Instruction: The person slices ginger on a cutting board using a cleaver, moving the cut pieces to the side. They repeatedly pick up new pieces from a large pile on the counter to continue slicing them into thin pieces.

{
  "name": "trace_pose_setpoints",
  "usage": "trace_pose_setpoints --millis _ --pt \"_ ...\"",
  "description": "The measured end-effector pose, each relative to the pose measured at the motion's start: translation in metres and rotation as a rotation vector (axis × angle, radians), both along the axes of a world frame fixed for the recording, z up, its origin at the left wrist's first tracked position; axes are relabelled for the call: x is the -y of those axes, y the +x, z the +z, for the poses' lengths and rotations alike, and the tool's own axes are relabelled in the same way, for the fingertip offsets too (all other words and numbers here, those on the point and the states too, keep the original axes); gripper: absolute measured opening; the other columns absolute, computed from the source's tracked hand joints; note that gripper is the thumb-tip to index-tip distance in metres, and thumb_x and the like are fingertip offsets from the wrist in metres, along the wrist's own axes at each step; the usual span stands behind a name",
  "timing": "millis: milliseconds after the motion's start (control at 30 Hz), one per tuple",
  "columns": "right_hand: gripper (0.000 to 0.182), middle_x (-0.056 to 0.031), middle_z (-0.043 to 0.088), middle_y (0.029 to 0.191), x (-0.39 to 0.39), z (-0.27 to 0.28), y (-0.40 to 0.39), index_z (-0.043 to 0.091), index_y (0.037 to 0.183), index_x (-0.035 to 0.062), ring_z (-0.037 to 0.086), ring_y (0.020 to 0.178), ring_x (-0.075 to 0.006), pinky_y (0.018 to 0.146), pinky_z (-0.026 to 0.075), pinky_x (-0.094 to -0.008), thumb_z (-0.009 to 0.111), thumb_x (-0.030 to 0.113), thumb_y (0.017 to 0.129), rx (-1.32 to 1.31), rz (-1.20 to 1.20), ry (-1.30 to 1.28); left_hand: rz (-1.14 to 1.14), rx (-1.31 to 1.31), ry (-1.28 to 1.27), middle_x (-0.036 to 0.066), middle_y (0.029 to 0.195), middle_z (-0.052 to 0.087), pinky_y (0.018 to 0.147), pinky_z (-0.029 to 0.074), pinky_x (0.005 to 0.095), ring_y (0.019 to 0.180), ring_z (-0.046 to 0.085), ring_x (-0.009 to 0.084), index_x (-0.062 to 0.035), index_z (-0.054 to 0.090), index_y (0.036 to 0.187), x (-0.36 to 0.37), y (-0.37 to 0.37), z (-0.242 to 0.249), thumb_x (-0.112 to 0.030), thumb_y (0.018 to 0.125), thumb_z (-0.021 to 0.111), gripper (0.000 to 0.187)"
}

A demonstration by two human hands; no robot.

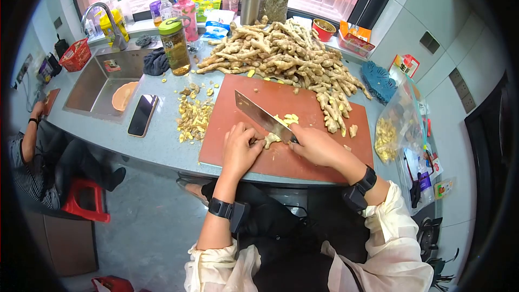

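My right hand (315, 146) grips the handle of a cleaver (262, 113), its broad blade slanting to the upper left over a reddish-brown cutting board (227, 124). Under my left hand (240, 148), the fingers are curled against a piece of ginger (272, 139), just left of the blade's lower end. Several pale yellow ginger slices (289, 119) lie on the far side of the blade. A large heap of ginger root (286, 51) covers the board's back edge and the counter behind, spilling onto the board's right side.
Ginger trimmings (194, 119) lie left of the board, near a phone (143, 115) and a green-lidded bottle (174, 48). A sink (94, 84) is farther left. To the right stands a clear bag of ginger slices (386, 138). Another person (32, 157) sits at far left.
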State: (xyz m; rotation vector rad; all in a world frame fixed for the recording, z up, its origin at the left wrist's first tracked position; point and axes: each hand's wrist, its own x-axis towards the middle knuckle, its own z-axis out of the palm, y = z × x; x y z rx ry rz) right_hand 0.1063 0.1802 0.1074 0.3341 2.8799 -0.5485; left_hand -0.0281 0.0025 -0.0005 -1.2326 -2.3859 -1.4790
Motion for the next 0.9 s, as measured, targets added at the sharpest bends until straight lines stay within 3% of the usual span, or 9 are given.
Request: trace_pose_setpoints --millis 300,500,700,800,900 --pt "0.036 -0.0298 0.066 0.102 -0.010 -0.009 0.020 0.049 0.118 -0.0016 0.064 0.099 -0.0487 0.086 0.049 -0.0547 0.065 0.024 0.098 -0.048 -0.020 -0.089 -0.022 0.039 -0.034 0.004 0.091 0.061 0.088 0.041 0.0405 0.095 0.059 0.0261 -0.0106 0.075 0.084 0.001 0.002 0.006 -0.021 0.077 0.082 0.014" --pt "0.031 -0.0295 0.068 0.096 0.004 0.006 0.021 0.049 0.113 -0.0024 0.066 0.095 -0.0499 0.083 0.051 -0.0564 0.061 0.021 0.097 0.015 -0.051 -0.014 -0.032 0.030 -0.020 0.003 0.093 0.062 0.090 0.040 0.0401 0.097 0.059 0.0254 -0.0111 0.075 0.084 -0.001 -0.001 0.001 -0.021 0.078 0.083 0.014" --pt "0.029 -0.0292 0.069 0.096 0.006 -0.010 0.012 0.049 0.110 -0.0017 0.066 0.095 -0.0491 0.082 0.051 -0.0569 0.061 0.021 0.097 -0.099 -0.032 -0.020 -0.047 0.017 -0.024 0.003 0.093 0.062 0.091 0.040 0.0399 0.097 0.059 0.0249 -0.0111 0.075 0.085 -0.002 -0.001 0.000 -0.021 0.078 0.083 0.014" --pt "0.035 -0.0312 0.067 0.105 0.008 -0.012 0.001 0.049 0.118 -0.0013 0.063 0.102 -0.0500 0.087 0.049 -0.0564 0.065 0.022 0.098 -0.034 -0.074 -0.023 -0.035 0.013 -0.036 0.003 0.093 0.062 0.091 0.040 0.0401 0.098 0.059 0.0250 -0.0110 0.075 0.085 -0.001 0.000 0.002 -0.021 0.078 0.083 0.015" --pt "0.028 -0.0289 0.069 0.098 -0.008 -0.033 -0.001 0.051 0.111 0.0014 0.064 0.098 -0.0512 0.084 0.050 -0.0574 0.064 0.022 0.097 -0.187 -0.058 -0.092 -0.029 0.014 -0.030 0.003 0.094 0.063 0.092 0.040 0.0404 0.099 0.060 0.0251 -0.0106 0.074 0.085 0.000 0.001 0.004 -0.022 0.078 0.083 0.016"
